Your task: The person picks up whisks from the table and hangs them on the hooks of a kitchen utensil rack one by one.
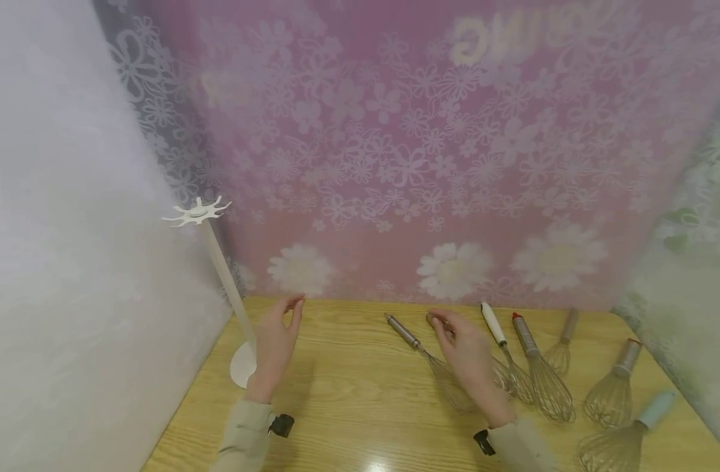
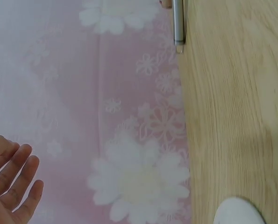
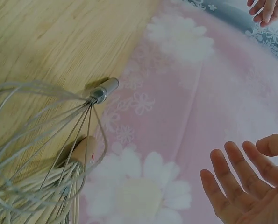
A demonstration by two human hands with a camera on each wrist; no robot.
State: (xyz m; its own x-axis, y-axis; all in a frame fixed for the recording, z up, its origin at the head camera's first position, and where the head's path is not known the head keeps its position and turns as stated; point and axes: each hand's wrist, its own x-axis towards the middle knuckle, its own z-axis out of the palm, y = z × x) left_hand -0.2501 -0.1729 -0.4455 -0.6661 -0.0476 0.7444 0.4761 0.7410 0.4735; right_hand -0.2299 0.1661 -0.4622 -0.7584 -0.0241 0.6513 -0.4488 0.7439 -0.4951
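Observation:
My left hand point(image 1: 275, 344) hovers by the white stand point(image 1: 224, 269), fingers loosely bent with nothing in them. In the left wrist view its fingers point(image 2: 19, 179) are relaxed, and the stand's round base point(image 2: 238, 213) shows at the bottom. My right hand point(image 1: 467, 354) is held above the whisks, also holding nothing; its spread fingers point(image 3: 241, 179) show in the right wrist view. Beneath and left of it lies a metal-handled whisk point(image 1: 402, 331). Another whisk, with a brown handle point(image 3: 84, 150), is partly hidden under that hand in the head view.
Right of my right hand lie a white-handled whisk point(image 1: 493, 324), a red-tipped whisk point(image 1: 550, 387), a small whisk point(image 1: 559, 357), a wide whisk point(image 1: 610, 396) and a light-blue-handled whisk point(image 1: 655, 410). A flowered backdrop point(image 1: 366, 164) rises behind the wooden table point(image 1: 348, 380). The stand's top has several hooks.

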